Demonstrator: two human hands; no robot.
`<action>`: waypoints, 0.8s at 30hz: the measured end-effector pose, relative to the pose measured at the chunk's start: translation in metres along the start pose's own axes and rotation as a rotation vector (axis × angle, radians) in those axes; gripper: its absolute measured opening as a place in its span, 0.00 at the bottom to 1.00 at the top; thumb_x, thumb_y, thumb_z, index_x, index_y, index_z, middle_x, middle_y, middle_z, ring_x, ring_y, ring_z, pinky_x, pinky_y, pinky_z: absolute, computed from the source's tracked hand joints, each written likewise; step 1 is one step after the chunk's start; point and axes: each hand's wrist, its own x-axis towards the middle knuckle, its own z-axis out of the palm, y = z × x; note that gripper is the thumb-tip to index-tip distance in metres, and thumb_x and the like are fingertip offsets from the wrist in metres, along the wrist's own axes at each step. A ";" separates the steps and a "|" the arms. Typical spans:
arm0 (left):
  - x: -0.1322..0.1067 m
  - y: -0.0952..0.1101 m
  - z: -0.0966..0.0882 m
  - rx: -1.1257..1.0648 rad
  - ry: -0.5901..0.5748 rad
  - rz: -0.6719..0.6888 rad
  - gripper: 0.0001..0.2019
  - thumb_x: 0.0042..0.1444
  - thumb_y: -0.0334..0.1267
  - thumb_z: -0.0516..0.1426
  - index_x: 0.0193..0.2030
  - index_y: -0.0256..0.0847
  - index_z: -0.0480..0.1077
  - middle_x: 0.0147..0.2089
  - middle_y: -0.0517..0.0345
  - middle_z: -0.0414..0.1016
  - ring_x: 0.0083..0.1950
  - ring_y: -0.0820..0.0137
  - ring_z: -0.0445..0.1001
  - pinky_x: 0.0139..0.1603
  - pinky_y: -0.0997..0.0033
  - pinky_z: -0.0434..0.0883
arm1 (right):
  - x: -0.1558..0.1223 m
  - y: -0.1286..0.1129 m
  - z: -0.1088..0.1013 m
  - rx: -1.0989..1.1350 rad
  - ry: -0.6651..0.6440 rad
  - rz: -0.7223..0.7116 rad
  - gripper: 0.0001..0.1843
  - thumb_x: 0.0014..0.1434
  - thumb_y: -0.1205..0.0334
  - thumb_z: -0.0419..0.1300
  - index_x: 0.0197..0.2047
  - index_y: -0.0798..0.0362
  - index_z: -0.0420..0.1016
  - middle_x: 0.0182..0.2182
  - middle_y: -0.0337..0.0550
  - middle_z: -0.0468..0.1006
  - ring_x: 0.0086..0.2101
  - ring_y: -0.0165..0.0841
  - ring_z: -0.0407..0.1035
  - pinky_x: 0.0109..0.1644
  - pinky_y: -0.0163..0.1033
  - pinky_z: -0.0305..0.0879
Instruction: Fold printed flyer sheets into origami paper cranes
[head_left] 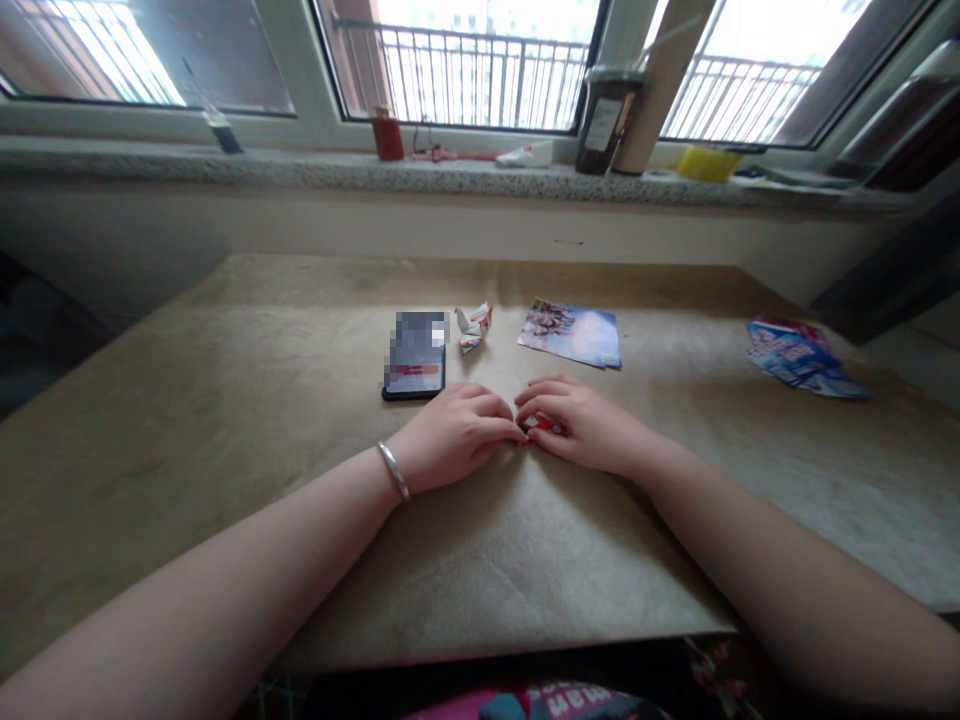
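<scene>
Both hands rest together on the brown table (225, 420), fingertips meeting. My left hand (454, 435), with a silver bracelet at the wrist, has its fingers curled and pinched toward the right. My right hand (581, 420) is closed over a small folded piece of red and white paper (541, 424), which shows between the fingers of both hands. A small folded paper figure (474, 326) lies just beyond the hands. A dark phone (415, 356) lies to the left of it.
A colourful printed sheet (574, 333) lies beyond my right hand, and more printed sheets (799, 357) sit at the far right. On the windowsill (300, 170) stand a red cup (388, 134), a dark jar (606, 118) and a yellow object (705, 163).
</scene>
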 end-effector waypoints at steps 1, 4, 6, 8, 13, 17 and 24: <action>0.000 0.001 0.000 0.002 -0.013 0.022 0.13 0.59 0.31 0.51 0.46 0.48 0.73 0.44 0.58 0.75 0.45 0.68 0.69 0.48 0.66 0.65 | 0.000 0.001 0.001 -0.007 0.008 0.002 0.12 0.56 0.69 0.55 0.40 0.49 0.77 0.43 0.44 0.77 0.50 0.37 0.66 0.56 0.47 0.62; 0.000 0.003 -0.003 0.037 -0.045 0.055 0.14 0.60 0.31 0.51 0.48 0.49 0.72 0.47 0.59 0.74 0.46 0.68 0.68 0.50 0.64 0.64 | 0.001 0.004 0.003 -0.028 0.030 0.023 0.16 0.58 0.73 0.51 0.41 0.50 0.78 0.43 0.44 0.78 0.48 0.36 0.67 0.55 0.45 0.62; 0.000 0.005 -0.005 0.077 -0.066 0.055 0.14 0.60 0.32 0.51 0.48 0.49 0.72 0.47 0.59 0.74 0.47 0.67 0.68 0.50 0.63 0.63 | 0.001 0.005 0.003 -0.043 0.033 0.039 0.16 0.58 0.73 0.50 0.41 0.51 0.78 0.42 0.43 0.78 0.46 0.36 0.67 0.54 0.44 0.63; 0.000 0.005 -0.006 0.118 -0.080 0.048 0.12 0.60 0.33 0.52 0.47 0.49 0.72 0.46 0.59 0.74 0.46 0.67 0.68 0.50 0.62 0.63 | 0.001 0.004 0.002 -0.071 0.043 0.065 0.16 0.57 0.73 0.51 0.40 0.51 0.78 0.40 0.44 0.79 0.44 0.36 0.67 0.52 0.44 0.64; -0.001 0.004 -0.008 0.181 -0.060 -0.027 0.09 0.58 0.32 0.53 0.41 0.44 0.73 0.45 0.56 0.74 0.45 0.67 0.69 0.49 0.63 0.64 | 0.000 0.003 0.000 -0.119 0.075 0.140 0.10 0.56 0.69 0.56 0.36 0.52 0.79 0.33 0.45 0.78 0.39 0.37 0.67 0.46 0.43 0.64; -0.001 0.002 -0.007 0.182 -0.038 -0.107 0.09 0.57 0.31 0.53 0.41 0.43 0.72 0.43 0.56 0.75 0.44 0.66 0.70 0.48 0.63 0.64 | 0.000 0.004 0.001 -0.090 0.060 0.134 0.07 0.55 0.67 0.57 0.34 0.52 0.78 0.30 0.44 0.78 0.37 0.36 0.67 0.44 0.41 0.64; -0.001 0.003 -0.006 0.202 -0.008 -0.167 0.08 0.57 0.32 0.53 0.40 0.43 0.73 0.42 0.56 0.76 0.45 0.65 0.70 0.49 0.62 0.63 | 0.001 0.006 0.005 -0.115 0.088 0.204 0.05 0.55 0.61 0.59 0.34 0.51 0.76 0.35 0.45 0.76 0.41 0.38 0.66 0.48 0.44 0.63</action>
